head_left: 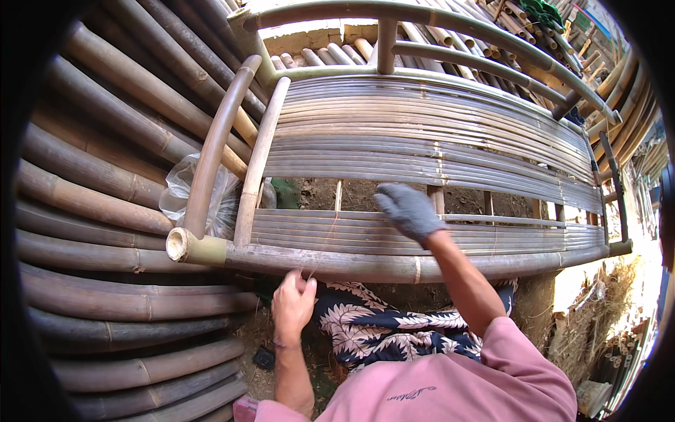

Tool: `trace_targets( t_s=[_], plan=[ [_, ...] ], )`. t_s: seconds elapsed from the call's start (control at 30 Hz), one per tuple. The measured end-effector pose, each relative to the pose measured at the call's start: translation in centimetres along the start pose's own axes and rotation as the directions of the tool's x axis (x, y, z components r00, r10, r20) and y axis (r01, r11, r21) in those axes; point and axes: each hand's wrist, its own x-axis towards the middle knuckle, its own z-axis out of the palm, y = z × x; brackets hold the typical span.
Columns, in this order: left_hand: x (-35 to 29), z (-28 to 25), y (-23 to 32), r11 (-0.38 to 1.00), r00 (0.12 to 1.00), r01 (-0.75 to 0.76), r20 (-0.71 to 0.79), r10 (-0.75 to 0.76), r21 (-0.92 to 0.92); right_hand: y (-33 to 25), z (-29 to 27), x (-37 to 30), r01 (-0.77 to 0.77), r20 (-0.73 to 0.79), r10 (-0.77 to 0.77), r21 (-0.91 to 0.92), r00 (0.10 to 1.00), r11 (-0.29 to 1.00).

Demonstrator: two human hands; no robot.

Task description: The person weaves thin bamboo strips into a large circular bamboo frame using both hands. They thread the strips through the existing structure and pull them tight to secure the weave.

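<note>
Pinches a thin orange-tan strand (335, 219) with the bare left hand (292, 304), tips pressed together just beside the round brown bamboo front rail (380, 268), holds the grey-gloved right hand (410, 213) above the opening between slats (394, 105) of the long bamboo bench (358, 157), set crosswise before the pink shirt (450, 394), gloved grip too blurred to tell

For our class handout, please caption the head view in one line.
A gloved right hand over a slatted bamboo bench, a bare left hand by its front rail.
</note>
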Motion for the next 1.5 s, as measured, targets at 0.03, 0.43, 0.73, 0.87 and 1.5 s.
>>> trace_targets(
  t_s=[0.03, 0.43, 0.73, 0.87, 1.5],
  plan=[
    [-0.5, -0.7, -2.1, 0.999, 0.976, 0.049, 0.211, -0.05, 0.01, 0.6, 2.3, 1.1, -0.047, 0.08, 0.051, -0.05, 0.995, 0.998],
    [-0.8, -0.8, 5.4, 0.175, 0.814, -0.521, -0.424, 0.397, -0.835, 2.1, 7.4, 0.5, -0.051, 0.224, 0.093, -0.186, 0.97, 0.981],
    [0.1, -3.1, 1.1, 0.28, 0.943, -0.33, -0.326, 0.063, -0.901, -5.4, 8.8, 0.3, 0.668, -0.048, -0.707, 0.378, 0.706, 0.641],
    [0.3, -3.8, 1.1, 0.374, 0.937, -0.35, -0.32, 0.143, -0.859, -5.4, 10.7, 2.2, 0.621, 0.24, -0.685, 0.293, 0.688, 0.727],
    [-11.8, 1.5, -10.3, 0.324, 0.759, 0.544, 0.289, -0.583, -0.774, 11.8, -10.9, -19.1, -0.393, -0.525, 0.284, -0.106, 0.802, 0.914]
  ],
)
